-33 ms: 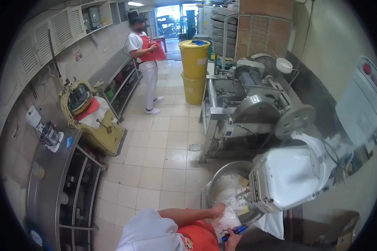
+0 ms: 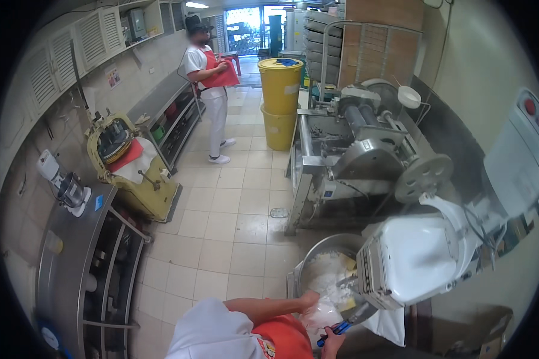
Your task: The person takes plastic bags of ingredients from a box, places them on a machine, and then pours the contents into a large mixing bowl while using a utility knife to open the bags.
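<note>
A clear plastic bag (image 2: 322, 315) with white powder hangs at the near rim of the large steel mixing bowl (image 2: 315, 250). Gripping the bag's left side is my left hand (image 2: 308, 301), its fingers closed. My right hand (image 2: 334, 342) is wrapped round a blue-and-black handled tool (image 2: 342, 327), close to the bag's right side. The tool's exact kind is not clear. White powder (image 2: 320, 272) and pale yellow chunks (image 2: 350, 304) lie inside the bowl, around the mixer's metal attachment. The white mixer head (image 2: 416, 257) covers the bowl's right part.
A steel roller machine (image 2: 365, 149) stands beyond the bowl. On the left are a steel table (image 2: 66, 263) with a small stand mixer (image 2: 69, 185) and a yellow machine (image 2: 144, 185). A co-worker (image 2: 212, 90) stands ahead near stacked yellow bins (image 2: 279, 107).
The view has shifted slightly. The bag looks a little more crumpled at the bowl's rim. Both hands keep their holds in nearly the same places.
</note>
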Demonstrator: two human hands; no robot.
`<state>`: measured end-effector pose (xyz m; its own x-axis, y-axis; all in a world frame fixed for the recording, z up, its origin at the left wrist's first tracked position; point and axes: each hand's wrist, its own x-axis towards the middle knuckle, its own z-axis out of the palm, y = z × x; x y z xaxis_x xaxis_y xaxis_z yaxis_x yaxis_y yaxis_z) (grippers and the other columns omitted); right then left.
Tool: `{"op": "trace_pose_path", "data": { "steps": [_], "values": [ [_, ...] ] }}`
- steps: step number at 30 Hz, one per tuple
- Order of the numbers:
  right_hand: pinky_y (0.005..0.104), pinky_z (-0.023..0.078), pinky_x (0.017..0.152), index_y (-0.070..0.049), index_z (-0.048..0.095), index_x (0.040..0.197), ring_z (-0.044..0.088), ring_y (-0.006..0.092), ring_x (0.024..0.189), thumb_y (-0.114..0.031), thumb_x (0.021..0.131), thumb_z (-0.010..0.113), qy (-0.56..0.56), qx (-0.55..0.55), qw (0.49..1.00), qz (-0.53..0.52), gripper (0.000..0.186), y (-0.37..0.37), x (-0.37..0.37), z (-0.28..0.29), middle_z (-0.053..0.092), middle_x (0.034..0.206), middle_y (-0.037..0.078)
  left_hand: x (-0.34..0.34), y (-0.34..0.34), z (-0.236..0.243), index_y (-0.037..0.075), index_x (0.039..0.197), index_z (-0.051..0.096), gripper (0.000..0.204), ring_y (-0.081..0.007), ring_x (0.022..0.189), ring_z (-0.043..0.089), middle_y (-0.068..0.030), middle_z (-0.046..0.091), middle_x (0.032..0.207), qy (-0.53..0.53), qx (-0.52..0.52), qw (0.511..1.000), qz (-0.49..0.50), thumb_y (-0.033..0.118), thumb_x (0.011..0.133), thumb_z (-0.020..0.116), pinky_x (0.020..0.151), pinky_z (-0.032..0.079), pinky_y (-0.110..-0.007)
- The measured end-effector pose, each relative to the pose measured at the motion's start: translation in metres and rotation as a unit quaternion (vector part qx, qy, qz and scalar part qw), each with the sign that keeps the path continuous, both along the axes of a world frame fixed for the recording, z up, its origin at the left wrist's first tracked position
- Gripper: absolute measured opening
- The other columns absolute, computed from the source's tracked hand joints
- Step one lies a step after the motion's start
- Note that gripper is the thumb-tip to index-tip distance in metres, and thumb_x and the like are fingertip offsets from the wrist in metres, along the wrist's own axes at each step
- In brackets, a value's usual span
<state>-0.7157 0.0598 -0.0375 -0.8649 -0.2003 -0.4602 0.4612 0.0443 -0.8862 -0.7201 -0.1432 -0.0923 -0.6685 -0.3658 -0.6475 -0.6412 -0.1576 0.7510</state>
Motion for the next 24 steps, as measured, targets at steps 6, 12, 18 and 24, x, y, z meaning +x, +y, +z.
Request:
{"op": "trace_pose_path", "data": {
  "steps": [6, 12, 18, 24],
  "values": [
    [0.028, 0.044, 0.037, -0.009, 0.047, 0.122, 0.054, 0.0125, 0.05, -0.005, 0.09, 0.052, 0.077, 0.144, 0.979, 0.121, 0.032, -0.034, -0.03, 0.022, 0.053, 0.071, 0.005, 0.009, -0.071, 0.056, -0.006, 0.098, 0.066, 0.062, -0.0269, 0.08, 0.065, -0.0164, 0.067, 0.093, 0.029, 0.255, 0.96, 0.113, 0.053, 0.083, 0.062, 0.071, 0.05, -0.042],
    [0.0281, 0.039, 0.036, -0.011, 0.041, 0.124, 0.047, 0.0139, 0.039, -0.008, 0.094, 0.048, 0.177, 0.212, 0.95, 0.146, 0.031, -0.011, -0.035, 0.046, 0.051, 0.059, 0.006, -0.025, -0.08, 0.02, -0.006, 0.101, 0.067, 0.069, -0.0333, 0.093, 0.064, -0.0228, 0.067, 0.099, 0.047, -0.107, 0.987, -0.115, 0.058, 0.073, 0.07, 0.08, 0.049, -0.041],
    [0.0286, 0.04, 0.037, -0.026, 0.033, 0.146, 0.046, 0.0118, 0.039, -0.007, 0.096, 0.039, -0.06, 0.213, 0.936, 0.272, 0.054, 0.037, -0.097, 0.104, 0.05, 0.059, 0.004, -0.07, -0.104, -0.019, 0.013, 0.102, 0.07, 0.042, -0.0361, 0.082, 0.062, -0.02, 0.065, 0.09, 0.144, -0.313, 0.863, -0.369, 0.048, 0.09, 0.051, 0.076, 0.047, -0.046],
    [0.0277, 0.039, 0.039, -0.024, 0.038, 0.144, 0.044, 0.0093, 0.045, -0.011, 0.095, 0.046, -0.105, 0.266, 0.918, 0.275, 0.051, 0.02, -0.129, 0.166, 0.048, 0.062, 0.001, -0.088, -0.131, 0.051, -0.002, 0.088, 0.068, 0.034, -0.0284, 0.073, 0.065, -0.0173, 0.068, 0.081, 0.221, -0.17, 0.913, -0.298, 0.029, 0.078, 0.073, 0.072, 0.049, -0.037]
  ]
}}
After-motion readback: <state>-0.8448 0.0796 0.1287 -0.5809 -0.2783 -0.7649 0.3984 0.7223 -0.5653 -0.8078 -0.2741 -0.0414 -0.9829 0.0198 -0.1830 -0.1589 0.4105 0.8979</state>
